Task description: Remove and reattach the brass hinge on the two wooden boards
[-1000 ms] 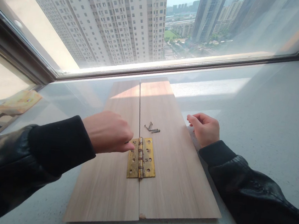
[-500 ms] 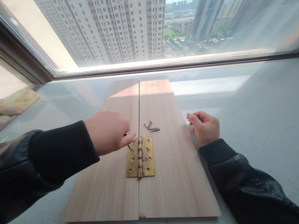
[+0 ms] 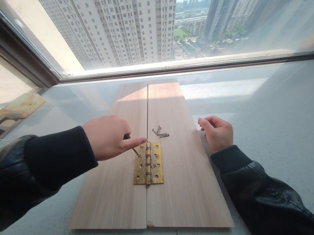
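My left hand [image 3: 107, 136] is wrapped round a small screwdriver [image 3: 136, 151], with the forefinger stretched out over the hinge. Part of its black handle shows beside the fingers, and the thin shaft slants down to a hole in the left leaf. The worn brass hinge [image 3: 148, 165] lies spread flat across the seam between the left board [image 3: 111, 198] and the right board [image 3: 185, 191]. Several screws [image 3: 164, 135] lie loose on the right board, just beyond the hinge. Beside that board's right edge my right hand [image 3: 218, 134] rests curled closed, with nothing visible in it.
Both boards lie on a speckled white sill [image 3: 280, 119]. A window frame [image 3: 179, 69] runs along the back, with tall buildings outside. At far left is a yellowish block-like object [image 3: 22, 105], near a white cable.
My left hand has shifted slightly left and its forefinger has stretched out, showing more of the screwdriver's handle. My right hand stays curled in place. The view has shifted slightly.
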The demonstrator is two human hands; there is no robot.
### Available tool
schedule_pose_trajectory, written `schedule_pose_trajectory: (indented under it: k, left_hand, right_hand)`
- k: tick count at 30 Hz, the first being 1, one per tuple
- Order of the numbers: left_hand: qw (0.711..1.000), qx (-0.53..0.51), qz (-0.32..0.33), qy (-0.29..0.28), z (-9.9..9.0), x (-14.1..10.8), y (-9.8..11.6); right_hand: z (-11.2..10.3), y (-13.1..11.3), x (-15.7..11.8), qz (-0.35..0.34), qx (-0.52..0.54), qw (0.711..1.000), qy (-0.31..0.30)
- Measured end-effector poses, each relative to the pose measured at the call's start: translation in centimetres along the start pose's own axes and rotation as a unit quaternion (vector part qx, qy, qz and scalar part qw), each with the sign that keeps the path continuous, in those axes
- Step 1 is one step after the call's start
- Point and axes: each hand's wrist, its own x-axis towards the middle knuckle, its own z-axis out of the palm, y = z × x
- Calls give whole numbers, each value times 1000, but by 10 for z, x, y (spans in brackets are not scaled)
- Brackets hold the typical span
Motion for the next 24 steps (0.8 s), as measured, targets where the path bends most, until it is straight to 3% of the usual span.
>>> schedule_pose_trajectory:
  k: [3,8,14,16,21,24]
  left_hand:
    - [1000,17,-15,-11,-3,2,5]
    - [993,45,111,-9,-1,8,3]
    - [964,70,256,-24,2,9,-8]
    - [974,57,217,-20,2,6,-9]
    - [998,-13,8,-61,-4,2,-4]
    - [997,15,-29,-68,-7,4,3]
  right_hand:
    - [0,0,0,2,2,1000,-1]
    - [-1,-2,0,4,2,1000,-4]
    - [-1,-2,0,3,5,1000,-8]
    - [-1,-2,0,4,6,1000,-9]
    - [0,-3,0,5,7,1000,-7]
    - [-1,-5,0,6,4,1000,-10]
